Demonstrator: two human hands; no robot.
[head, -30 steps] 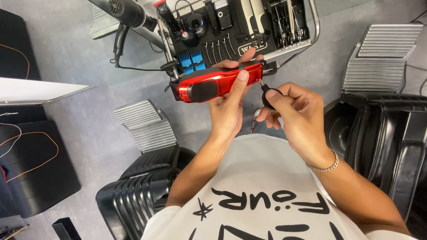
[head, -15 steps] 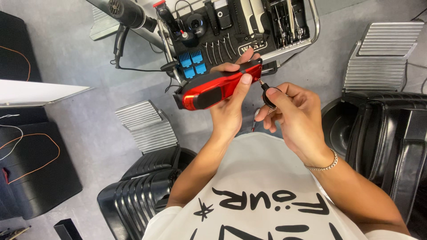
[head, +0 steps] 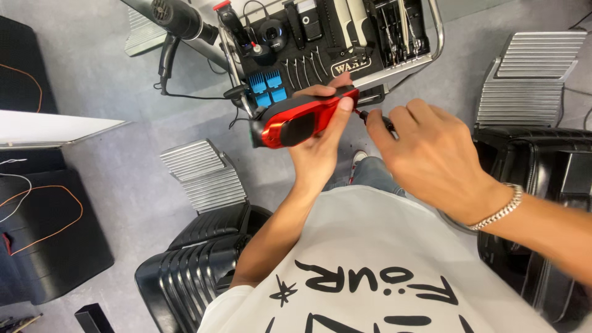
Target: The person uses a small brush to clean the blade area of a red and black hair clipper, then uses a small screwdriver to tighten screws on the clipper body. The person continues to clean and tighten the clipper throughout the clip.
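My left hand [head: 320, 145] grips a red and black hair clipper [head: 299, 120], held level with its blade end pointing left. My right hand [head: 425, 154] pinches a small black plug on a cord [head: 377, 120] right at the clipper's rear end, thumb and fingers closed on it. A silver bracelet [head: 499, 209] sits on my right wrist. Below the hands my white shirt with black lettering [head: 370, 277] fills the frame.
A metal tray cart [head: 435, 37] ahead holds blue clipper guards [head: 268, 89], combs, scissors and other clippers. A black hair dryer [head: 179, 18] lies at upper left. Black barber chairs with ribbed footrests stand at lower left [head: 191, 259] and right [head: 536, 148].
The clipper has tilted slightly and moved a little left. My right hand has moved in closer, bringing the plug up against the clipper's rear end.
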